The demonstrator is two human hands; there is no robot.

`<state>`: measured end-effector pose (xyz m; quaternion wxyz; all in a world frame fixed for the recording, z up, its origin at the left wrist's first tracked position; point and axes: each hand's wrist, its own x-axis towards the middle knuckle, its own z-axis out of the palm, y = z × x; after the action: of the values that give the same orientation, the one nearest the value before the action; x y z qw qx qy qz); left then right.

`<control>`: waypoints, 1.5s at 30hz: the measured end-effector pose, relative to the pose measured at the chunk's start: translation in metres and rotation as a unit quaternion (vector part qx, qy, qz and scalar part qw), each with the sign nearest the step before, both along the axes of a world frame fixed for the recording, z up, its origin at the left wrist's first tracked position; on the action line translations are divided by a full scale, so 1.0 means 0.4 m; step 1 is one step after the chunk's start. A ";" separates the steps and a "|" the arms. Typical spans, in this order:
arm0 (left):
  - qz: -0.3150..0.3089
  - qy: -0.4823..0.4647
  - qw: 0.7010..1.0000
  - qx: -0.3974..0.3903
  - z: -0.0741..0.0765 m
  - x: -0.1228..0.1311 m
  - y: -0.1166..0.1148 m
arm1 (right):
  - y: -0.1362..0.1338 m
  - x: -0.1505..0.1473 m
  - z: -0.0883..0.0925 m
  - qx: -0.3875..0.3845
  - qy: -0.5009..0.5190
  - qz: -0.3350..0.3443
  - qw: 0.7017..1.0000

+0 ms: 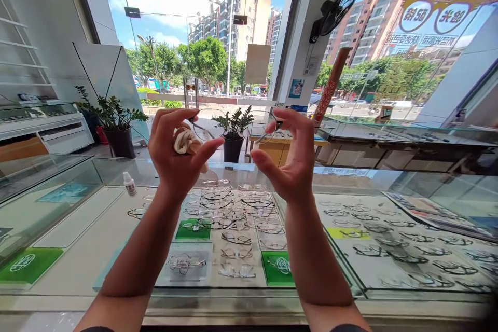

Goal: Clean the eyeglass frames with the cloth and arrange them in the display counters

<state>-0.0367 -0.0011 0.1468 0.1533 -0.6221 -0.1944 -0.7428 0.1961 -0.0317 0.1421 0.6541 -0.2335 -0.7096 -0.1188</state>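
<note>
Both my hands are raised in front of me above a glass display counter [342, 179]. Between them I hold up a thin-rimmed pair of glasses [237, 123], its lenses facing the window. My left hand [177, 153] pinches the left end of the frame and keeps a crumpled beige cloth [187, 141] tucked against the palm. My right hand [290, 158] pinches the right temple hinge between fingertips, thumb stretched out below.
Under the counter's glass lie several rows of eyeglass frames [233, 218] on white trays with green signs [192, 229]. A small white dropper bottle [129, 183] stands on the counter at left. Potted plants [233, 135] and a glass storefront lie beyond, a wall fan [334, 10] upper right.
</note>
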 end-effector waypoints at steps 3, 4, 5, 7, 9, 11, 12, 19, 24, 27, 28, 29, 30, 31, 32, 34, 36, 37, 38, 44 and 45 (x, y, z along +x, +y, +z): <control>-0.001 0.022 1.000 -0.006 -0.005 -0.001 -0.009 | 0.003 0.007 -0.004 -0.001 0.005 -0.011 1.000; -0.001 0.025 1.000 -0.012 -0.005 0.000 -0.011 | 0.005 0.008 -0.003 -0.006 0.008 -0.011 1.000; -0.001 0.024 1.000 -0.017 -0.005 0.002 -0.012 | 0.005 0.009 -0.002 -0.013 0.010 -0.009 1.000; -0.003 0.018 1.000 -0.021 -0.007 0.008 -0.013 | 0.006 0.008 0.001 -0.026 0.011 0.001 1.000; -0.001 0.012 1.000 -0.024 -0.009 0.014 -0.013 | 0.004 0.006 0.002 -0.037 0.011 0.009 0.999; 0.008 0.009 0.999 -0.032 -0.013 0.018 -0.014 | 0.001 0.005 0.003 -0.046 0.014 0.009 0.999; 0.013 0.009 0.999 -0.039 -0.014 0.019 -0.016 | 0.000 0.005 0.003 -0.049 0.014 0.008 0.999; 0.059 0.009 0.997 -0.054 -0.008 0.021 -0.032 | -0.018 0.002 0.008 -0.047 0.003 -0.004 0.999; 0.070 0.006 0.996 -0.049 -0.008 0.029 -0.028 | -0.021 -0.001 0.010 -0.059 0.009 -0.011 0.998; 0.065 0.004 0.996 -0.055 -0.013 0.028 -0.020 | -0.015 0.001 0.009 -0.064 0.016 -0.023 0.998; 0.064 0.005 0.996 -0.056 -0.015 0.028 -0.018 | -0.013 0.002 0.009 -0.067 0.019 -0.025 0.997; 0.063 0.006 0.996 -0.057 -0.016 0.027 -0.016 | -0.011 0.003 0.008 -0.071 0.020 -0.025 0.997; 0.062 0.008 0.996 -0.057 -0.018 0.027 -0.015 | -0.010 0.004 0.008 -0.075 0.020 -0.023 0.997; 0.060 0.008 0.996 -0.058 -0.019 0.028 -0.015 | -0.008 0.006 0.007 -0.077 0.017 -0.020 0.997; 0.056 0.005 0.997 -0.060 -0.021 0.028 -0.016 | -0.007 0.007 0.006 -0.081 0.013 -0.018 0.997; 0.049 -0.004 0.996 -0.068 -0.023 0.032 -0.018 | -0.006 0.008 0.004 -0.084 0.003 -0.020 0.996; 0.043 -0.008 0.996 -0.076 -0.025 0.035 -0.020 | -0.005 0.007 0.003 -0.079 -0.003 -0.033 0.996; 0.041 -0.007 0.996 -0.078 -0.026 0.037 -0.020 | -0.005 0.006 0.003 -0.073 -0.003 -0.040 0.996; 0.039 -0.005 0.996 -0.078 -0.026 0.039 -0.020 | -0.006 0.005 0.004 -0.067 -0.002 -0.046 0.997; 0.048 0.010 0.997 -0.066 -0.020 0.040 -0.016 | -0.006 0.002 0.007 -0.039 -0.002 -0.051 0.998; 0.049 0.014 0.997 -0.063 -0.019 0.040 -0.015 | -0.005 0.003 0.007 -0.041 0.001 -0.050 0.998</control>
<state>-0.0207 -0.0070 0.1393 0.1527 -0.6310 -0.2683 -0.7117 0.1971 -0.0337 0.1451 0.6381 -0.2948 -0.7008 -0.1220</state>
